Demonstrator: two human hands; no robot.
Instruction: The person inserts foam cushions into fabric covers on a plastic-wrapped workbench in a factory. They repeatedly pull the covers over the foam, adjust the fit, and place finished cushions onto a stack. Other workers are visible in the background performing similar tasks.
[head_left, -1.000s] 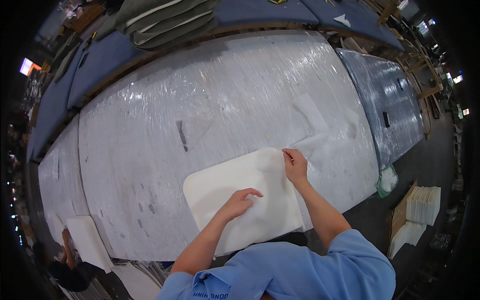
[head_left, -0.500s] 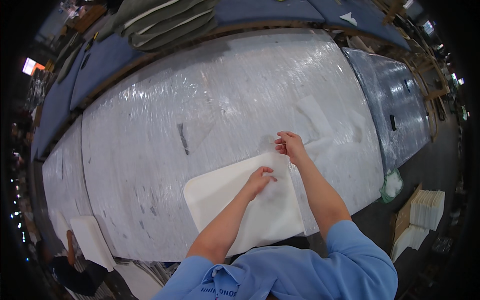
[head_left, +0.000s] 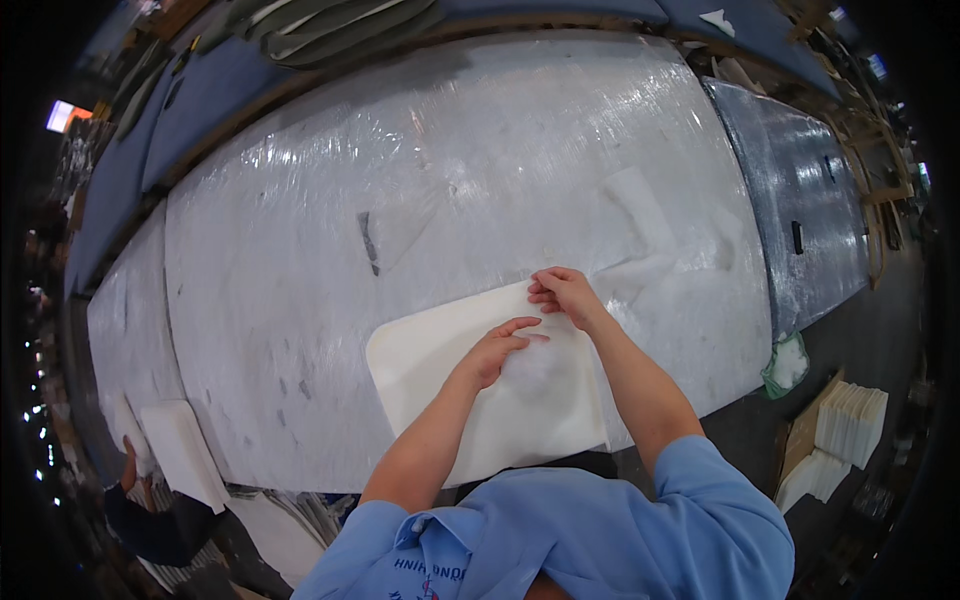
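Note:
A white padded panel (head_left: 430,390) with rounded corners lies on the plastic-wrapped table in front of me. Over its middle, my left hand (head_left: 492,356) has curled fingers around the edge of a thin, see-through wad of white fluff (head_left: 538,372). My right hand (head_left: 562,294) is at the panel's far right corner, thumb and fingertips pressed together. What those fingertips pinch, if anything, is too fine to make out.
Clear film covers the large table (head_left: 300,260). Loose white fluff (head_left: 640,230) lies to the right; a green bag (head_left: 785,365) hangs at the table's edge. Stacked white panels (head_left: 850,425) stand at lower right. At lower left, another person's arm (head_left: 130,465) reaches beside white panels (head_left: 182,450).
My right hand has moved left and in to the panel's far corner. My left hand has shifted slightly left with the fluff under its fingers. The view has tilted slightly.

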